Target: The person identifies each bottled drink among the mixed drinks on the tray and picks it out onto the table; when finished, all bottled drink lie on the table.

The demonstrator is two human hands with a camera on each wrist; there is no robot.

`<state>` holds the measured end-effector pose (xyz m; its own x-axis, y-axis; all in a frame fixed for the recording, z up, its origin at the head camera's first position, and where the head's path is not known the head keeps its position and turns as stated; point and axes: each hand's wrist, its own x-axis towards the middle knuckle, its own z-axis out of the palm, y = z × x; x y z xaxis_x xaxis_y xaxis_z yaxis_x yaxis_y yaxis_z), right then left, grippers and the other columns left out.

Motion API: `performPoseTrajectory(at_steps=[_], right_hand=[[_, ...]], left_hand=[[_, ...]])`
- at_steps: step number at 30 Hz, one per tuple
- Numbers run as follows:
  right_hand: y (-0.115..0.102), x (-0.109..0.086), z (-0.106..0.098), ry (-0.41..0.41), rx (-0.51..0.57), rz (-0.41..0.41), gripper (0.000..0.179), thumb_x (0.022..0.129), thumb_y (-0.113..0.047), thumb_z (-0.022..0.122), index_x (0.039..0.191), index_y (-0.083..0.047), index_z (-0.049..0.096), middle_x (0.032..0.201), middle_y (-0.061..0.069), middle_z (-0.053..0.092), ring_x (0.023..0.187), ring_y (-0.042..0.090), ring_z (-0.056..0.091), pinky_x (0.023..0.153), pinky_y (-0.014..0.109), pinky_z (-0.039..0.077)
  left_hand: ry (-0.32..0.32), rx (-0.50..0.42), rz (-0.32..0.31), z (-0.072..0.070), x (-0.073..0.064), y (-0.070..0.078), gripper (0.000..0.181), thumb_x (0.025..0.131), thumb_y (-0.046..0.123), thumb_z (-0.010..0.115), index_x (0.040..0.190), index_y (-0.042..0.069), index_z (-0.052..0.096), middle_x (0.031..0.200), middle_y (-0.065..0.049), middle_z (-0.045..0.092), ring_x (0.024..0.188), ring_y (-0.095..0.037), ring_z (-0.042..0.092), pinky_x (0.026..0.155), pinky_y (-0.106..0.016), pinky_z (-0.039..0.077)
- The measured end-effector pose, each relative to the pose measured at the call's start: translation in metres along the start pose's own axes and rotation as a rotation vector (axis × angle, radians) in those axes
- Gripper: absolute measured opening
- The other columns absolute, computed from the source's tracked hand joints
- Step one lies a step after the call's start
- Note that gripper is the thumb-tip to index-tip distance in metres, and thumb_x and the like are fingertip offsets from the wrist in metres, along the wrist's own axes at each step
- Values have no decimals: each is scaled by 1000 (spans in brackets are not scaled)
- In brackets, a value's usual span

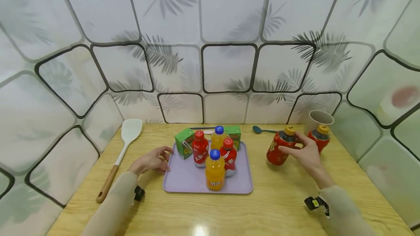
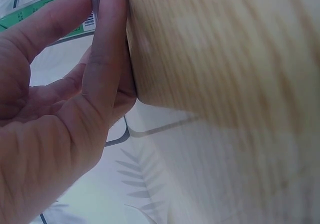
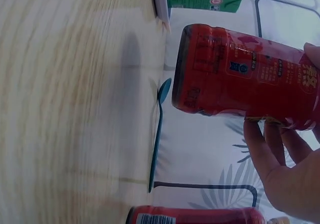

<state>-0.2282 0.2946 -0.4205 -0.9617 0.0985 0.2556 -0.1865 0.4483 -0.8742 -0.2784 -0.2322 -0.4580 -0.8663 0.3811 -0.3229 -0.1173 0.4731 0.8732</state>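
Note:
My right hand (image 1: 306,152) grips a red bottle with a yellow cap (image 1: 279,148) near its top; the bottle tilts a little. In the right wrist view, its base is raised above the table. The left hand (image 1: 153,160) pinches the left rim of a lilac tray (image 1: 187,180), thumb and fingers on either side of the edge. On that tray stand two orange juice bottles with blue caps (image 1: 214,172), two red-and-white bottles with red caps (image 1: 199,150), and two green drink cartons (image 1: 184,143) at the back.
A second yellow-capped red bottle (image 1: 319,138) stands at the right, before a pale cup (image 1: 319,117). A dark teal spoon (image 1: 262,130) lies at the back. Left of the tray lies a white spatula with a wooden handle (image 1: 119,156). Patterned walls (image 1: 226,108) enclose the table.

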Motion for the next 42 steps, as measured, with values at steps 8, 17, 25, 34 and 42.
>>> performPoseTrajectory(at_steps=[8, 17, 25, 34, 42], right_hand=[[7, -6, -16, 20, 31, 45, 79, 83, -19, 79, 149, -1, 38, 117, -23, 53, 97, -10, 54, 78, 6, 49], [18, -12, -34, 31, 41, 57, 77, 84, -17, 78, 149, -6, 39, 109, -30, 53, 98, -10, 53, 78, 5, 49], [25, -16, -47, 50, -43, 98, 76, 86, -26, 76, 151, -13, 39, 113, -31, 50, 107, -9, 41, 95, 17, 41], [29, -21, -56, 79, -65, 118, 81, 85, -25, 78, 151, -7, 35, 115, -28, 46, 102, -7, 40, 78, 3, 40], [34, -25, -64, 74, -87, 171, 82, 86, -28, 76, 154, -14, 32, 137, -7, 47, 113, 1, 39, 78, 3, 40]], left_hand=[[-11, 2, 5, -2, 3, 1, 63, 78, -12, 69, 134, -2, 43, 105, -17, 45, 79, -20, 58, 68, -33, 61], [-12, 6, -9, -2, 1, 1, 62, 78, -11, 69, 134, -1, 43, 105, -16, 45, 79, -20, 58, 68, -33, 61], [-15, 16, 5, -3, 2, 1, 64, 78, -10, 70, 135, -2, 42, 106, -17, 45, 80, -20, 58, 68, -33, 61], [-33, -3, 20, -4, 4, -3, 64, 78, -9, 70, 135, -3, 41, 105, -16, 44, 80, -20, 58, 67, -32, 60], [-27, -8, 15, -4, 5, -3, 64, 78, -10, 69, 135, -2, 41, 106, -16, 44, 81, -20, 57, 68, -32, 61]])
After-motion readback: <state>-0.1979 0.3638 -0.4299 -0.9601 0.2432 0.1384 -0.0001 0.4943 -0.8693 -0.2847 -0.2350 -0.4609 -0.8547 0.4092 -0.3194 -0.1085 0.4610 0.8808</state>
